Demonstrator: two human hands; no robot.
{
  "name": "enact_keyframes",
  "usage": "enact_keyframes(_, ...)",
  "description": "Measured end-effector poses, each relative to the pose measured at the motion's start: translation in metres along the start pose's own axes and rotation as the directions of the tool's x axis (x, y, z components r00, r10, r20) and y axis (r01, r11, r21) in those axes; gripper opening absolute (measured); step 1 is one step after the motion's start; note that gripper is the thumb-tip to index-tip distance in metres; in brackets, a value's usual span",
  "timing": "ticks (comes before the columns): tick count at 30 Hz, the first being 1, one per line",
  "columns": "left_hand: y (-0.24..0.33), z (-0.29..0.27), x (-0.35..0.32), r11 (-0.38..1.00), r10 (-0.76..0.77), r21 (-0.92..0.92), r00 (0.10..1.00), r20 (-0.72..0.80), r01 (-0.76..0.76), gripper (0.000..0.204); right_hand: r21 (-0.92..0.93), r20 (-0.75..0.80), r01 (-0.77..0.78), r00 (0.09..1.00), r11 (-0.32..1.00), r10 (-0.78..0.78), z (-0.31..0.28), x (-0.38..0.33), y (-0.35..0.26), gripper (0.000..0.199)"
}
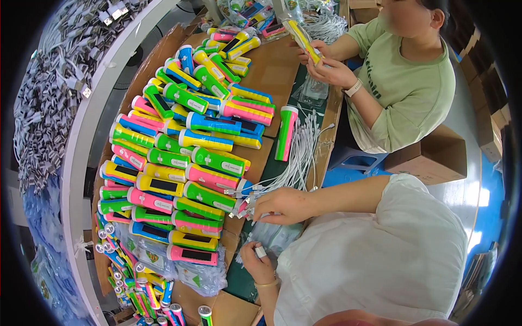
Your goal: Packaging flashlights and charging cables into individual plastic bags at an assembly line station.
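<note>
My right hand (283, 205) is closed at the near end of a bundle of white USB cables (296, 157), with metal plugs poking out past the fingertips. Lower down, my left hand (258, 264) has its fingers curled round a small white block-like piece (261, 252), whose kind I cannot make out. Between both hands lie clear plastic bags (272, 234) on the green table strip. Rows of coloured flashlights (209, 197), some with dark panels, cover the cardboard left of my hands. One pink and green flashlight (286, 133) lies apart beside the cables.
A co-worker in a green shirt (408, 81) holds a yellow flashlight (302, 42) in both hands. More cables (49, 98) hang in a mass beyond the white rail (76, 136). Small flashlights (144, 288) pile at lower left. An open cardboard box (429, 155) stands on the floor.
</note>
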State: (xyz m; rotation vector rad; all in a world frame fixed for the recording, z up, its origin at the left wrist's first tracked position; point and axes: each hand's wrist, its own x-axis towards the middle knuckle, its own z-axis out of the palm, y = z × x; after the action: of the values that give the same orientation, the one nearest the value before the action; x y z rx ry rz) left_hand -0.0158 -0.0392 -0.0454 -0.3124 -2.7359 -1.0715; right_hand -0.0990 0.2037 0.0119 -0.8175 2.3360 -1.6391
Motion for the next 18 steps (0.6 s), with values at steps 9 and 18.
enact_keyframes(9,-0.012,-0.003,-0.003,0.999,0.021,0.049,1.000,0.001,-0.021,0.013,-0.483,0.273,0.361,0.928,0.797,-0.255,0.071,0.020,0.033,0.012)
enact_keyframes(18,-0.021,-0.019,0.001,0.977,-0.119,-0.183,0.992,-0.027,0.112,0.020,-0.360,0.223,0.289,0.950,0.887,-0.218,0.045,0.021,0.018,0.020)
